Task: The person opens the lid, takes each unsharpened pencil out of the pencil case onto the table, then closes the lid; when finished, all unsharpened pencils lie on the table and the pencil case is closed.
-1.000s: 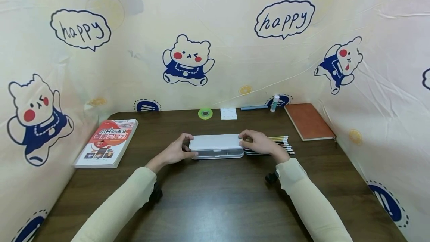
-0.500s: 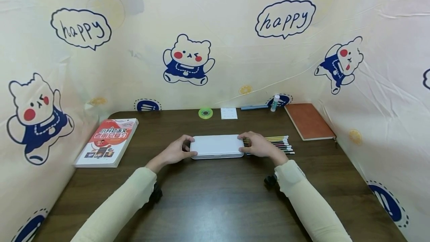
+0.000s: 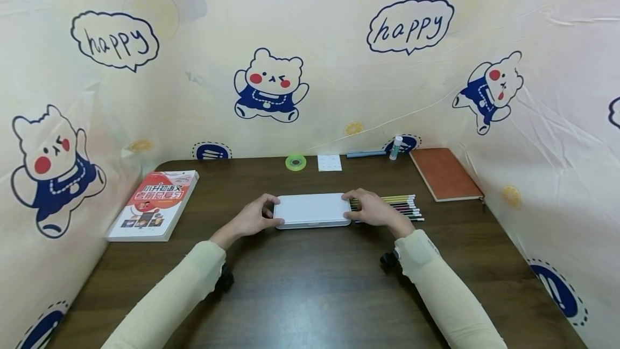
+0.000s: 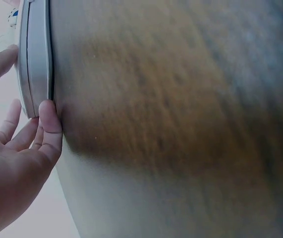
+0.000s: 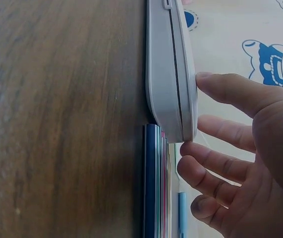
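white pencil case [image 3: 312,210], lid down, flat on the dark wooden table [image 3: 310,290] between both hands. left hand [image 3: 252,218] at its left end, thumb [image 4: 50,126] against the near edge, fingers loosely extended along the end, not clasping. right hand [image 3: 372,209] at its right end, fingers [image 5: 230,91] nearly straight, touching the lid's edge. row of coloured pens [image 3: 404,208] lies just beyond the right hand.

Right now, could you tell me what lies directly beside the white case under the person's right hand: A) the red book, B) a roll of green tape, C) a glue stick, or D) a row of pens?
D: the row of pens lies against the white case at its end by the right hand.
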The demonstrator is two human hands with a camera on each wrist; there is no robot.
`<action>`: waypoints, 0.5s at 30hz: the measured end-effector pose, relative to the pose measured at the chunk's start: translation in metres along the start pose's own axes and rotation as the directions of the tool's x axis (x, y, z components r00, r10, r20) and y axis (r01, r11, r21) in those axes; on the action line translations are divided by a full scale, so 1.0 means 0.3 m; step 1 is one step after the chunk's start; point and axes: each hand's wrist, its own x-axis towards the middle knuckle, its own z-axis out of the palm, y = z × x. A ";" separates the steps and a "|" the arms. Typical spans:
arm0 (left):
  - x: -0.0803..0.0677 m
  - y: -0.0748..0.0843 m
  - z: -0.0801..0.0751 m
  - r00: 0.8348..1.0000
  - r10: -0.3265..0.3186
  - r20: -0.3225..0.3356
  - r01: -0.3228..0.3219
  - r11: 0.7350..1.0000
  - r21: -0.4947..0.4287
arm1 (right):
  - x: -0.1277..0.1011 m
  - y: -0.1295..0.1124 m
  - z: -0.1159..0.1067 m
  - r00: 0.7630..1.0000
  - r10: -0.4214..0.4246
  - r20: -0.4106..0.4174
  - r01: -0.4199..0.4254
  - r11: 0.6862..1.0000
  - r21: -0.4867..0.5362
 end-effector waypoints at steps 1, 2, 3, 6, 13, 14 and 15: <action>0.001 0.000 0.000 1.000 0.000 -0.002 0.000 1.000 0.001 | 0.000 -0.001 -0.001 1.000 0.004 0.002 -0.004 1.000 0.002; 0.002 -0.001 0.000 1.000 0.000 -0.003 0.000 1.000 0.003 | 0.001 -0.001 -0.001 1.000 0.006 0.004 -0.006 1.000 0.003; 0.003 -0.001 0.001 1.000 0.001 -0.003 -0.001 1.000 0.006 | 0.002 0.000 -0.001 1.000 0.010 0.006 -0.010 1.000 0.001; 0.005 -0.002 0.002 1.000 0.008 -0.004 -0.008 1.000 0.010 | 0.002 -0.001 -0.001 1.000 0.018 0.008 -0.018 1.000 -0.004; 0.003 0.000 -0.002 1.000 0.024 0.001 -0.024 1.000 0.018 | 0.002 0.011 0.000 1.000 0.011 0.007 -0.010 1.000 -0.005; 0.001 0.001 -0.004 1.000 0.023 0.004 -0.023 1.000 0.020 | 0.001 0.014 -0.002 1.000 0.008 0.006 -0.008 1.000 0.000; 0.000 0.000 -0.006 1.000 0.022 0.005 -0.023 0.999 0.024 | -0.001 0.017 -0.005 1.000 0.005 0.006 -0.005 1.000 0.006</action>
